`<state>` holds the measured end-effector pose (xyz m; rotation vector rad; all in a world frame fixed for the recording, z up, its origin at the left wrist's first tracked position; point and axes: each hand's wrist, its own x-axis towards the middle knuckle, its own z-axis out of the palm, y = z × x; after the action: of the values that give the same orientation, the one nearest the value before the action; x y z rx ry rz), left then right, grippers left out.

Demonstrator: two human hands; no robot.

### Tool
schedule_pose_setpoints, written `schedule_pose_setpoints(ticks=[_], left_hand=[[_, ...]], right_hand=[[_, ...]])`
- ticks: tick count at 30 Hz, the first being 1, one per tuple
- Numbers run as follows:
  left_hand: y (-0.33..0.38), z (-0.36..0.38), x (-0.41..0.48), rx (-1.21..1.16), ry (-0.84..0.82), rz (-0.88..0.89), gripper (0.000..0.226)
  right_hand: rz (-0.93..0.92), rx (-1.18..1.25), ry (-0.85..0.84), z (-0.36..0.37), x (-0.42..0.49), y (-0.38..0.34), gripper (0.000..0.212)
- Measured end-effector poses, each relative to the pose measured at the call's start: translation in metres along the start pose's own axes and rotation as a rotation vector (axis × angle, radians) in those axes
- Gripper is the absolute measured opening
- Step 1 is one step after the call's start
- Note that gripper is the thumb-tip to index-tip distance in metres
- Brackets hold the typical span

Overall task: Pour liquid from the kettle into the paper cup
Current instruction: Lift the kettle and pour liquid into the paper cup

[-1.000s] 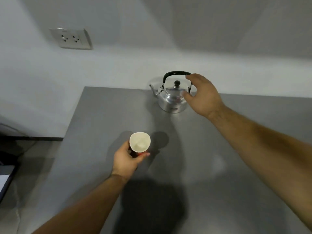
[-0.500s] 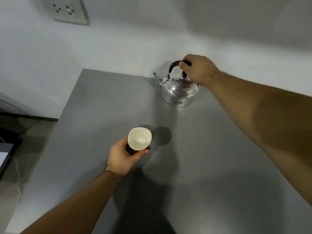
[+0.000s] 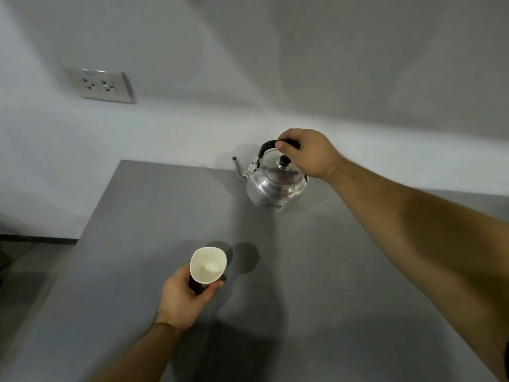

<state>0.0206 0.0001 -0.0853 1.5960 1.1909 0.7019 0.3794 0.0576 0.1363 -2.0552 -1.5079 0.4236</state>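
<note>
Our paper cup (image 3: 208,265) stands near us on the grey table (image 3: 316,299), its mouth open upward, our left hand (image 3: 184,296) wrapped around its side. The kettle (image 3: 275,183) sits well apart toward the far wall, its spout (image 3: 238,166) pointing left. Our right hand (image 3: 308,153) is closed over its black handle (image 3: 268,146). We judge the pour needs the kettle carried toward us, spout leading.

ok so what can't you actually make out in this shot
- Head view: liquid level in the kettle, hidden by its lid.
- Whether the kettle is lifted or resting on the table: unclear.
- Paper cup outer side: mostly covered by the left hand.
- Handle middle: wrapped by the right hand.
</note>
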Motion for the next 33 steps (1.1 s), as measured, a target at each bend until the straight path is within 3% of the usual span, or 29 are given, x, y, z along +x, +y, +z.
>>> schedule_pose_setpoints(ticks=[8,16,25,33], left_hand=[[0.006,-0.001,-0.001,-0.001,-0.007,-0.033,0.046],[0.004,0.001,-0.001,-0.030,-0.009,-0.045,0.045],[0.005,-0.002,-0.001,0.024,-0.005,-0.014,0.049],[0.003,-0.001,0.002,0.065,-0.020,0.008,0.054]], right_hand=[[-0.037,0.161,0.065,-0.034,-0.063,-0.031,0.012],[-0.041,0.114,-0.005,-0.020,-0.129,-0.054,0.014],[-0.118,-0.325,-0.128,0.021,-0.157,-0.079,0.024],[-0.178,-0.525,-0.165,0.040,-0.150,-0.106,0.033]])
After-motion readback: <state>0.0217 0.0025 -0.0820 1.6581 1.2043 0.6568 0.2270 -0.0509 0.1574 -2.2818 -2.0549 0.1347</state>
